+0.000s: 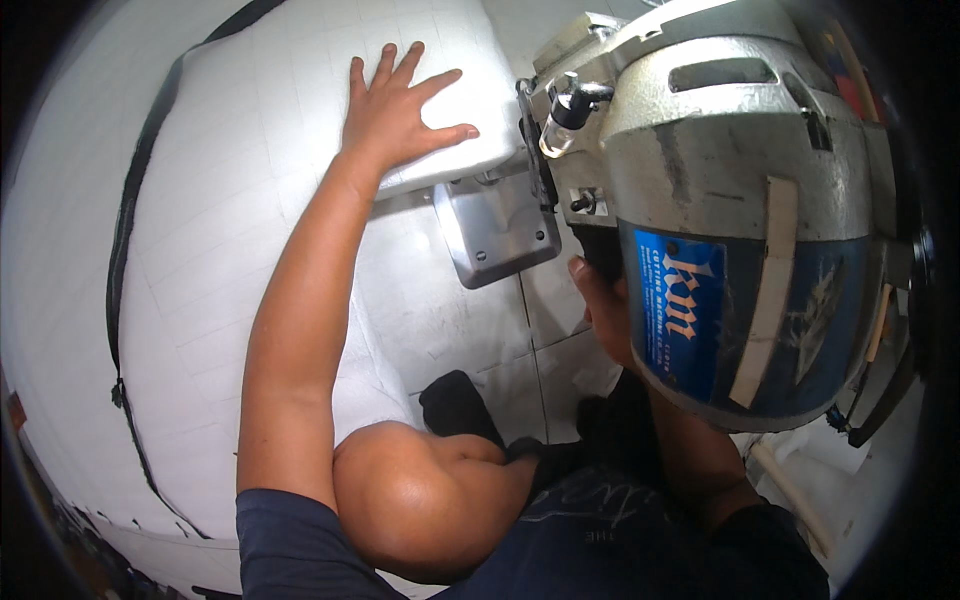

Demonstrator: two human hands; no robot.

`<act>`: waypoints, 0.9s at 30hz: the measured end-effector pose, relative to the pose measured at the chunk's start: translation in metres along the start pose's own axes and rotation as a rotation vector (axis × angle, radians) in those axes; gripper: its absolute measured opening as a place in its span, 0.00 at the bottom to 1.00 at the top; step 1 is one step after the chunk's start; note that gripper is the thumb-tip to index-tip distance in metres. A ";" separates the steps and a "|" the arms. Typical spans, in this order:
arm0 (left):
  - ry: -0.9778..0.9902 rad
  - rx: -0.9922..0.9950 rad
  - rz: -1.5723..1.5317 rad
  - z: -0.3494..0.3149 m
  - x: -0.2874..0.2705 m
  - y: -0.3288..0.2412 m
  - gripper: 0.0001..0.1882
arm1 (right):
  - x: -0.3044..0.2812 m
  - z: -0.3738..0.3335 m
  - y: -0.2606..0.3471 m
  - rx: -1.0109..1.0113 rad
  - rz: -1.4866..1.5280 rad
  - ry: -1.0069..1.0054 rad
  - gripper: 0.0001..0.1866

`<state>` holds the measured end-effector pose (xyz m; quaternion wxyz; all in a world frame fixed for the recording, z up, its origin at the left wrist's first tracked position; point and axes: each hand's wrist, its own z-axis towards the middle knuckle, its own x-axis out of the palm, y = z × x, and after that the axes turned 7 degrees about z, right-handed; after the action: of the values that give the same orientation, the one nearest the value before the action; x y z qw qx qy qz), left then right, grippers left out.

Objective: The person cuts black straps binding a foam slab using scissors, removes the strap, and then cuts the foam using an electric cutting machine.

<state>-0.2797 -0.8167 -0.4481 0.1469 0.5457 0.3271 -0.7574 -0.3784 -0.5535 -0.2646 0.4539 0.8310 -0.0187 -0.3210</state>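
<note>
A tall stack of white fabric (250,130) with faint marked lines fills the left side. My left hand (395,115) lies flat on its top near the cut edge, fingers spread. To the right stands a straight-knife cloth cutting machine (740,190), its big grey and blue motor housing close to me. The machine's metal base plate (497,235) shows at the stack's near edge. My right hand (605,310) is around the dark handle below the motor; its thumb shows, while the housing hides most of the fingers.
A long black strip (130,220) runs along the fabric on the left. Pale tiles (470,330) lie under the machine. My bent knee (400,490) is beside the stack, with a dark-covered foot (460,405) in front. A dark cable (890,390) hangs at the machine's right.
</note>
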 end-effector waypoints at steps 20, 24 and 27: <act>-0.098 0.104 0.089 -0.029 -0.008 -0.033 0.43 | 0.017 -0.026 -0.003 0.086 -0.128 -0.140 0.15; -0.095 0.113 0.069 -0.036 -0.012 -0.037 0.43 | 0.027 -0.033 0.010 -0.096 -0.287 -0.273 0.14; -0.075 0.112 0.066 -0.041 -0.017 -0.040 0.43 | 0.022 -0.035 0.002 -0.063 -0.149 -0.270 0.13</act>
<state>-0.2671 -0.7623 -0.4267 0.1531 0.5349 0.2604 -0.7891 -0.3414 -0.5356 -0.2613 0.4483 0.7646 -0.0079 -0.4630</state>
